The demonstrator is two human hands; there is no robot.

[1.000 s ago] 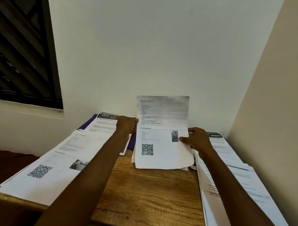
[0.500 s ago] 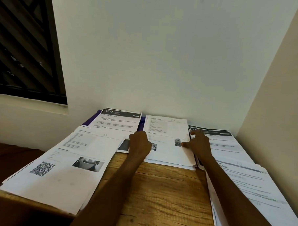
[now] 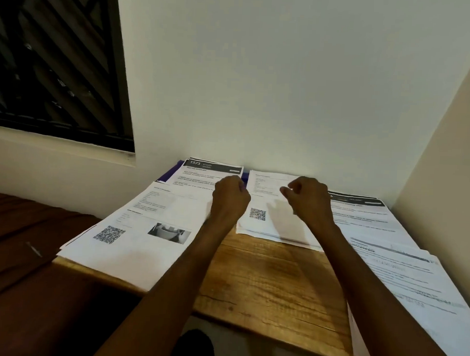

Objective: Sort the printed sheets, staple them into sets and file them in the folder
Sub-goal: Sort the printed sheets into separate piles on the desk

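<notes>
Printed sheets lie in several piles on a wooden table (image 3: pixel 264 281). A middle pile with a QR code (image 3: pixel 261 222) lies flat near the wall. My left hand (image 3: pixel 230 196) hovers at its left edge, fingers curled and holding nothing. My right hand (image 3: pixel 308 200) hovers over the pile's right side, fingers loosely curled and empty. A left pile with a QR code and a photo (image 3: pixel 134 227) reaches over the table's left edge. Behind it lies a sheet headed 1573 (image 3: pixel 199 173) on a purple folder (image 3: pixel 166 175). Two dark-headed piles (image 3: pixel 374 227) lie along the right wall.
White walls close the table in at the back and the right. A dark window (image 3: pixel 53 62) is at upper left. A dark brown wooden surface (image 3: pixel 23 249) adjoins the table on the left. Bare wood shows between my forearms.
One second ago both hands held the QR-code sheet upright. They laid it flat on the middle pile, then let go and lifted slightly off it with curled fingers.
</notes>
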